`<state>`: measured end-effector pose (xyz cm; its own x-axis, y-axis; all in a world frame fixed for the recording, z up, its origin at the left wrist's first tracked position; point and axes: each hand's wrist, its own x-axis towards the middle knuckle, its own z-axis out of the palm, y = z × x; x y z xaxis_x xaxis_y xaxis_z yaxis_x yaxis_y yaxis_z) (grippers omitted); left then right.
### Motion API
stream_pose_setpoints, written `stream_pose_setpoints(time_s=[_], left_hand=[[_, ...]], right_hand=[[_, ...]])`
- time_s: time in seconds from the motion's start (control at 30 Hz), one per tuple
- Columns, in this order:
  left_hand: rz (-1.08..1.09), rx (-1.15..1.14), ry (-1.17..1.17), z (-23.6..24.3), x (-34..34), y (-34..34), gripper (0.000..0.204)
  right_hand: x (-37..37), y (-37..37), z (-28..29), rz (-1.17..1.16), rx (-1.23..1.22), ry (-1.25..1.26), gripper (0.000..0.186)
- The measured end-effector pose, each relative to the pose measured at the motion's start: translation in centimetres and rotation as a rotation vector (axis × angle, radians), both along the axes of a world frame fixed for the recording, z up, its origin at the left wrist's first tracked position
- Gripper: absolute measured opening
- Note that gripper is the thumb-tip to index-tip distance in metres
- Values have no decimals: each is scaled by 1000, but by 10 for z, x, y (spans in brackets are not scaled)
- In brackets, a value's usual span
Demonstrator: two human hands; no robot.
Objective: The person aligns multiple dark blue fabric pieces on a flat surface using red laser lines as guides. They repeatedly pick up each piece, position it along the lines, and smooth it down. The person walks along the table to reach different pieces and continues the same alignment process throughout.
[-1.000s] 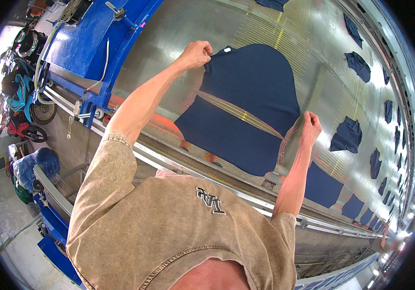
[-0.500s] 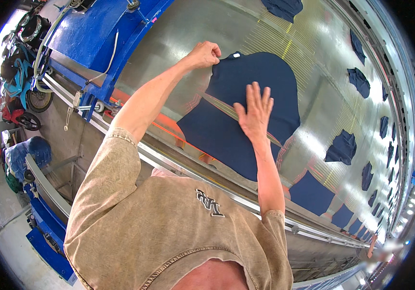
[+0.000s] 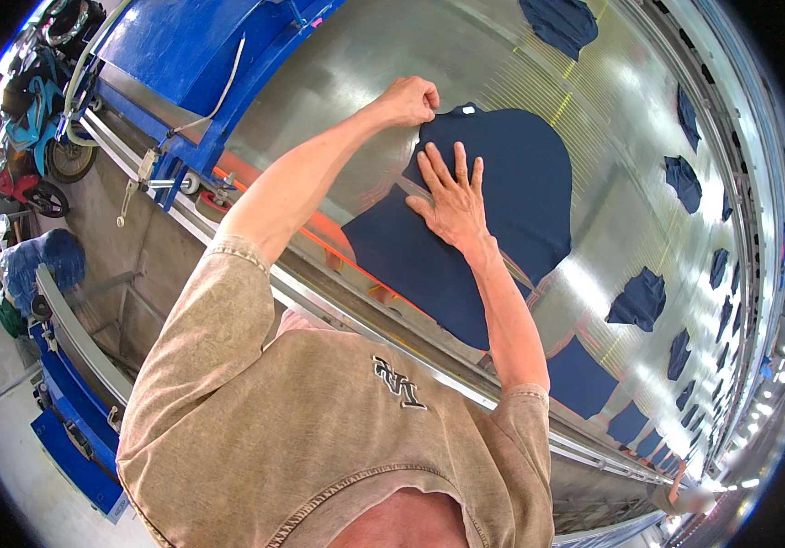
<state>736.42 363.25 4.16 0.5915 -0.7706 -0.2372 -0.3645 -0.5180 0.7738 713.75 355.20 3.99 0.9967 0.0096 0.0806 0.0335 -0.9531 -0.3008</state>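
Observation:
Two dark navy fabric pieces lie flat on a long metal-grey table, a narrow strip of table between them. The far fabric piece (image 3: 525, 173) has a rounded outline and a small white tag (image 3: 468, 110) at its top edge. Closer to me lies the near fabric piece (image 3: 420, 269). My left hand (image 3: 411, 100) is closed in a pinch at the far piece's upper left corner; its fingertips are partly hidden. Fingers spread, my right hand (image 3: 452, 196) rests flat on the far piece's left part, its wrist crossing the strip.
More navy pieces, such as a crumpled one (image 3: 637, 300), lie along the table (image 3: 365, 64) to the right. A blue machine frame (image 3: 182, 64) with a hanging cord stands at the left on a metal rail (image 3: 319, 315). Motorcycles (image 3: 36, 137) are parked far left. Another person (image 3: 671, 496) is at the far right.
My right hand has slid leftward over the far fabric piece, closer to my left hand. The left hand keeps its pinch at the corner. The whole view has shifted slightly.

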Motion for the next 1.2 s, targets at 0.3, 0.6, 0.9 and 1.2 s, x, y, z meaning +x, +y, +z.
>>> stream_pose_setpoints(time_s=[0.3,0.6,0.9,1.2], left_hand=[[8,13,-22,1,-2,0,31],[28,11,2,4,-4,1,28],[103,-128,24,-10,-7,12,26],[173,-406,59,65,-40,16,22]], right_hand=[[-8,4,1,169,-11,5,69],[-14,5,10,143,51,-29,67],[-105,-38,30,-410,244,-173,59],[-248,-52,24,-1070,214,-397,51]])
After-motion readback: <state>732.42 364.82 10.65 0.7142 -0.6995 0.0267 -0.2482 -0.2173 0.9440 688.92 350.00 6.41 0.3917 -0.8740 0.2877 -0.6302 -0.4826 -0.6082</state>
